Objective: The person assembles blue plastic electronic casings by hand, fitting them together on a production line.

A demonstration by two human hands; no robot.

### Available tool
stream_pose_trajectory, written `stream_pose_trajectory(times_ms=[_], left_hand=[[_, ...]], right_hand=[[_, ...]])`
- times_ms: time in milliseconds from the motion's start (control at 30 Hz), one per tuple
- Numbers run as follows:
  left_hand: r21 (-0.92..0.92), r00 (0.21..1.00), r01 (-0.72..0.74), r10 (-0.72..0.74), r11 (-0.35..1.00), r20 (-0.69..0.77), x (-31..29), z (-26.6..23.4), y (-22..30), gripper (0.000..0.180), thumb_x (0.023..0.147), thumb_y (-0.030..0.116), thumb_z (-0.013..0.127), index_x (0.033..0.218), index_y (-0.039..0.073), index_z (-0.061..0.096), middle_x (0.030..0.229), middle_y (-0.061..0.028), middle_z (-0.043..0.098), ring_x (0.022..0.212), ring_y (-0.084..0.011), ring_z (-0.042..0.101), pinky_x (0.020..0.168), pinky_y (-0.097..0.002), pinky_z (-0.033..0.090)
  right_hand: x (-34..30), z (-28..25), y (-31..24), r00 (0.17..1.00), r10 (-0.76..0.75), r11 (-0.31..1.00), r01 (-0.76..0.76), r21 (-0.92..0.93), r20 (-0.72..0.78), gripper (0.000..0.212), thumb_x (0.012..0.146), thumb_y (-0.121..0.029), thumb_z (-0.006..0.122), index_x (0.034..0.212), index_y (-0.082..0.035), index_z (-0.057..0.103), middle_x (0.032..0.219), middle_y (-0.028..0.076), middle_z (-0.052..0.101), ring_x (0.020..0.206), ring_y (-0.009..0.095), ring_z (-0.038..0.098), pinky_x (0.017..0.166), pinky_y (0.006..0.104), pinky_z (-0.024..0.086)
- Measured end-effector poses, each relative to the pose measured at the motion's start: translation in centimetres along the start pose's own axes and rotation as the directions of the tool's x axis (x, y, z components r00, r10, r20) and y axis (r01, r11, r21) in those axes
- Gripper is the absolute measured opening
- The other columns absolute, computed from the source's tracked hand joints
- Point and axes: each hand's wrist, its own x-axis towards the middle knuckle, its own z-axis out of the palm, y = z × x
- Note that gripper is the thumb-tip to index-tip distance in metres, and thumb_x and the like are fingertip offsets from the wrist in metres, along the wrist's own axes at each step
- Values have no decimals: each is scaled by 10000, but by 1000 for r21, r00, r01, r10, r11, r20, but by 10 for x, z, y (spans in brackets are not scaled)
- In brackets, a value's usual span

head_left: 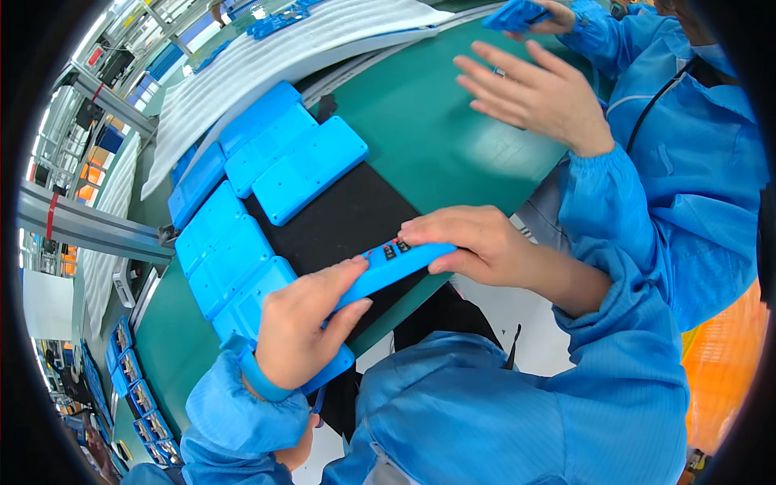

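Between my two hands a blue plastic case is tilted up over the near edge of the bench. Small black parts with bits of red show along its upper side. My left hand, with a blue band round its wrist, closes on the left end, thumb below and fingers on top. The other end is in my right hand, its fingertips close to the black parts and its thumb underneath. Flat blue cases lie in rows to the left and beyond, some on a black mat.
A co-worker at the right has one hand spread over the green bench top and a blue part in the other. White foam sheeting lies behind the cases. A metal post and open blue cases are left.
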Motion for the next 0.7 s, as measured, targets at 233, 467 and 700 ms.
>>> stream_pose_trajectory(times_ms=[233, 467, 700], left_hand=[[-48, 992, 125, -125, 991, 5, 6, 1, -14, 324, 779, 81, 676, 1092, 26, 615, 975, -138, 658, 836, -279, 638, 716, -322, 496], [-340, 971, 238, -216, 910, 102, 3, -14, -29, 300, 850, 136, 625, 1125, 17, 604, 1010, -104, 653, 912, -180, 609, 812, -294, 460], [-390, 933, 358, -338, 848, 122, 12, -26, -31, 288, 895, 151, 579, 1143, 5, 589, 1021, -73, 648, 902, -119, 586, 797, -255, 459]], right_hand=[[3, 3, 10, 994, 91, 987, -82, 141, -58, 350, 824, -226, 661, 1117, -44, 604, 981, 104, 665, 871, 256, 650, 745, 327, 507], [1, -2, 7, 976, 198, 973, -186, -134, 91, 337, 812, -257, 677, 1066, -53, 593, 879, 92, 653, 845, 247, 626, 718, 337, 482], [18, 0, -13, 921, 378, 861, -386, 331, 92, 415, 849, -206, 642, 1195, -21, 506, 853, 133, 659, 755, 192, 642, 670, 317, 480]])
